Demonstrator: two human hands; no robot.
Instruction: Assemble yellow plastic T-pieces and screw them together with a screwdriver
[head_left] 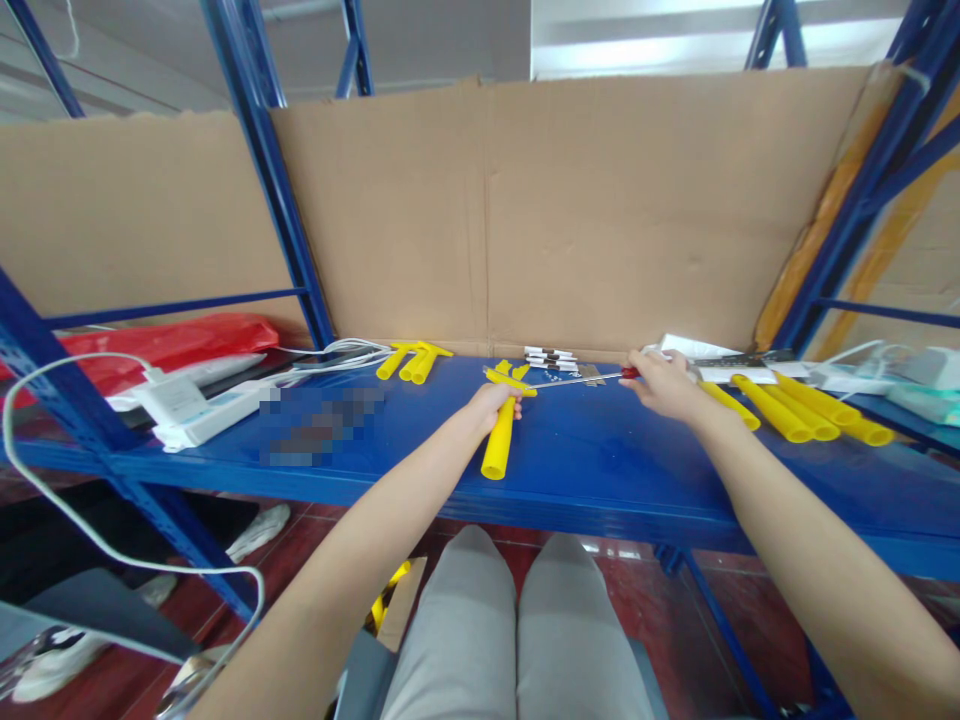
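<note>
My left hand (495,400) is closed around a yellow plastic piece (498,447), a hollow tube with a crosspiece at its far end. The tube's open end points toward me. In my right hand (664,383) is a screwdriver (574,381); its red handle is mostly covered by my fingers. Its long metal shaft runs left, nearly level, and the tip is at the crosspiece by my left fingers. Whether the tip sits in a screw is too small to tell. Just beyond the shaft lie several white-and-black small packs (551,357) and tiny loose parts.
More yellow pieces (414,362) lie at the back left, and several yellow tubes (787,408) at the right. A white power strip (217,412) with cables is on the left. Cardboard (600,210) walls the back of the blue shelf (420,440). Another person's shoes (259,530) show below left.
</note>
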